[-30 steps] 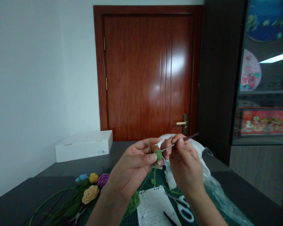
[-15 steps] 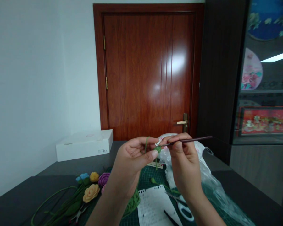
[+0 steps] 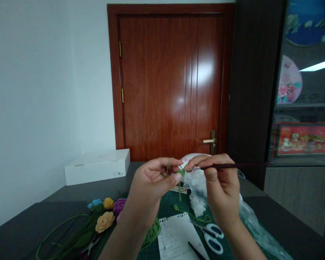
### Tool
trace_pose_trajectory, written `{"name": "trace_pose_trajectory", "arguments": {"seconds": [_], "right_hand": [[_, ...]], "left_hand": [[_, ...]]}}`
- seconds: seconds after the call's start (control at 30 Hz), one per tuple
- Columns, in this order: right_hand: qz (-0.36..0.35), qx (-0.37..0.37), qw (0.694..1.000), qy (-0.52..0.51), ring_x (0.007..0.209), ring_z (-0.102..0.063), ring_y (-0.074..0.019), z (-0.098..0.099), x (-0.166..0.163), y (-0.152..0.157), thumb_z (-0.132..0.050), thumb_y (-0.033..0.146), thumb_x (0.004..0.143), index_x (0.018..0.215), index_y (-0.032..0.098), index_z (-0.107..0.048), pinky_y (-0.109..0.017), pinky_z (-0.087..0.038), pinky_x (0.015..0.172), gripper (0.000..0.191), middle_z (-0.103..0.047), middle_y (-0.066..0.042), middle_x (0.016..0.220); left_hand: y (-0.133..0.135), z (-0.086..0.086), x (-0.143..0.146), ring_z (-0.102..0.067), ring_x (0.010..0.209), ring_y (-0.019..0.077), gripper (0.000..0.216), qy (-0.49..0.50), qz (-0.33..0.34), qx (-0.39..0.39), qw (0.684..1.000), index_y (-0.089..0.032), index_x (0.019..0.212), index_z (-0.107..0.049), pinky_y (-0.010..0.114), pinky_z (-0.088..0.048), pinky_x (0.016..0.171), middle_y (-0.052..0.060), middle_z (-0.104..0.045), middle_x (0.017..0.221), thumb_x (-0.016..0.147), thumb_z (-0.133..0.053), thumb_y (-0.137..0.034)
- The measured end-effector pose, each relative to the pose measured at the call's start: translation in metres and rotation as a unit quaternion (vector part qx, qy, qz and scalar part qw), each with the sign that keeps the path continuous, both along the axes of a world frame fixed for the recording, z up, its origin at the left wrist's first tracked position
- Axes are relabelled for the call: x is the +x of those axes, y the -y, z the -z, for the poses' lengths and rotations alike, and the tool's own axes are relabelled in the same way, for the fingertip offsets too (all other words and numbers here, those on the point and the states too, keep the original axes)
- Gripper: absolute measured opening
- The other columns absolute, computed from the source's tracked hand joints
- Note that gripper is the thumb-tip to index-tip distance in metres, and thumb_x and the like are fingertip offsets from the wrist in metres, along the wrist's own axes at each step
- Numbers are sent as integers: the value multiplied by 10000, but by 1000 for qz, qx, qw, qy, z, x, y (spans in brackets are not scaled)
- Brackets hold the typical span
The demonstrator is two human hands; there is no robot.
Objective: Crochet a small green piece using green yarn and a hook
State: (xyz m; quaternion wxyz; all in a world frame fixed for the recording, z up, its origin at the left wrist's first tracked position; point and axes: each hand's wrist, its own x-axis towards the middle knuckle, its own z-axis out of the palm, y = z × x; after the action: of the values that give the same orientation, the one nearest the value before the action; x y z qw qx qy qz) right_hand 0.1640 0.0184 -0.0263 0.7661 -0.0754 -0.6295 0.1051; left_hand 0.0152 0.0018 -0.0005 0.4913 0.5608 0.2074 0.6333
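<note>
My left hand (image 3: 155,182) pinches a small green crochet piece (image 3: 181,174) between thumb and fingers, with a strand of green yarn (image 3: 168,167) running over its index finger. A short yarn tail hangs below the piece. My right hand (image 3: 222,184) is closed around a crochet hook (image 3: 219,166) with a dark handle and thin metal shaft. The hook's tip points left and meets the top of the green piece; the exact stitch is too small to make out. Below my left forearm lies a bundle of green yarn (image 3: 153,232), partly hidden.
On the green cutting mat (image 3: 173,199) lie a written notepad (image 3: 178,234), a black pen (image 3: 196,250), white-handled scissors (image 3: 213,242) and a clear plastic bag (image 3: 256,225). Crocheted flowers (image 3: 105,221) rest at the left, with a white box (image 3: 97,168) behind.
My right hand has moved to the right with the crochet hook, which now lies more level. My left hand and the green piece stay nearly still.
</note>
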Motion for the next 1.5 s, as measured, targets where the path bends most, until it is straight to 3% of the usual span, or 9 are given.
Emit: {"name": "trace_pose_trajectory", "arguments": {"seconds": [0.1, 0.23, 0.37, 0.47, 0.73, 1.1, 1.2, 1.37, 1.5], "right_hand": [[100, 71, 990, 66, 875, -728, -228, -1, 5, 3, -532, 223, 1003, 1003, 242, -613, -451, -581, 817, 84, -740, -48, 909], [219, 171, 942, 187, 850, -722, -214, -6, 11, 6, -550, 178, 986, 1008, 264, -609, -434, -579, 786, 107, -763, -43, 930], [267, 190, 919, 220, 844, -701, -198, -9, 13, 6, -567, 178, 986, 971, 262, -620, -407, -575, 769, 101, -758, -33, 913], [256, 202, 922, 207, 844, -693, -196, -7, 12, 3, -555, 173, 989, 998, 254, -612, -400, -573, 761, 99, -745, -43, 918], [137, 131, 979, 73, 915, -701, -242, 8, 1, -7, -521, 170, 991, 1089, 263, -612, -503, -557, 840, 163, -726, -57, 979], [-22, 27, 997, -62, 717, -628, -172, 10, -17, -14, -556, 180, 987, 944, 251, -577, -350, -522, 699, 86, -612, 22, 749], [84, 110, 990, 41, 743, -646, -183, 13, -11, -17, -597, 124, 942, 970, 262, -601, -370, -532, 720, 140, -667, 12, 792], [351, 175, 913, 109, 758, -648, -188, 18, -11, -10, -617, 71, 913, 1017, 257, -613, -376, -505, 739, 213, -720, -9, 832], [364, 143, 914, 109, 765, -646, -182, 16, -12, -1, -587, 98, 943, 1023, 217, -594, -353, -489, 754, 144, -706, -24, 821]], "left_hand": [[1, 2, 1, -679, 783, 155, 217, -10, -24, 20, 999, -192, 850, -819, 262, -545, 728, 39, -779, 835, 674, -831, -67], [1, 5, 1, -700, 848, 203, 215, -54, -101, 96, 989, -210, 846, -819, 323, -560, 787, 44, -764, 850, 705, -796, -50], [1, 6, -1, -692, 908, 224, 234, -150, -211, 232, 938, -245, 876, -821, 356, -542, 848, 44, -752, 896, 782, -748, -43], [2, 6, 0, -687, 925, 223, 246, -170, -239, 266, 918, -256, 911, -817, 352, -540, 855, 41, -753, 921, 803, -744, -47], [1, 13, 13, -691, 821, 143, 295, 21, -155, 110, 981, -226, 970, -814, 246, -566, 811, 5, -750, 839, 735, -818, -47], [1, 11, 15, -683, 769, 97, 316, 116, -67, 37, 990, -193, 956, -824, 155, -557, 727, 3, -737, 799, 671, -873, -65], [0, 9, 14, -677, 766, 91, 330, 116, -37, 12, 993, -183, 978, -822, 155, -551, 735, 6, -735, 804, 671, -876, -74], [-2, 12, 15, -675, 773, 113, 315, 76, -70, 33, 994, -186, 986, -822, 187, -555, 728, 9, -739, 807, 701, -823, -53], [-7, 15, 10, -680, 858, 158, 311, -25, -171, 114, 978, -205, 1006, -823, 257, -550, 821, 28, -750, 870, 739, -786, -51]]}}
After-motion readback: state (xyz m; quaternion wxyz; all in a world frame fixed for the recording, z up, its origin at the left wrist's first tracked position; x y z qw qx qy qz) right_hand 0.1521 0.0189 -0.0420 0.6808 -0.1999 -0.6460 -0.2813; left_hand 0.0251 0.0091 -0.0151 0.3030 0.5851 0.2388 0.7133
